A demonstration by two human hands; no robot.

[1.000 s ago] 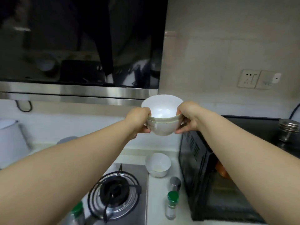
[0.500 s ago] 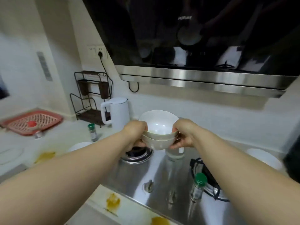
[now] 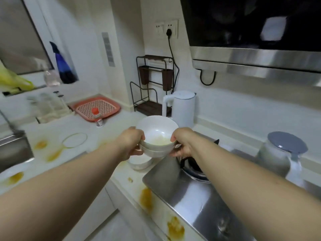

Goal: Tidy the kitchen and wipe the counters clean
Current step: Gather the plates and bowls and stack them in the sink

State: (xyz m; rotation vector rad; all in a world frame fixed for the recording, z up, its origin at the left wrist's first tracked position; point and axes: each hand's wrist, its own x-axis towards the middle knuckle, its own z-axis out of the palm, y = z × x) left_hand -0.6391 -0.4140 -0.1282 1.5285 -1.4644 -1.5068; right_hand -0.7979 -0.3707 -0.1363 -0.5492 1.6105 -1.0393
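Observation:
Two stacked white bowls (image 3: 157, 136) hang in the air above the counter, the upper one smeared with pale residue inside. My left hand (image 3: 130, 142) grips the stack's left side and my right hand (image 3: 182, 143) grips its right side. Directly beneath them another white bowl (image 3: 139, 163) stands on the white counter (image 3: 57, 134), next to the steel hob (image 3: 189, 197). Orange-yellow stains (image 3: 145, 199) mark the counter along its front edge and to the left.
A white kettle (image 3: 182, 108) and a dark wire rack (image 3: 152, 84) stand at the back. A pink draining tray (image 3: 96, 108) with a red-capped bottle (image 3: 98, 117) lies left, by the sink (image 3: 12, 150). A grey-lidded jar (image 3: 281, 153) sits right of the burner (image 3: 192, 167).
The view has swung left from the right end of the hob to the stained counter and sink. Both hands have carried the stacked bowls along, still held the same way.

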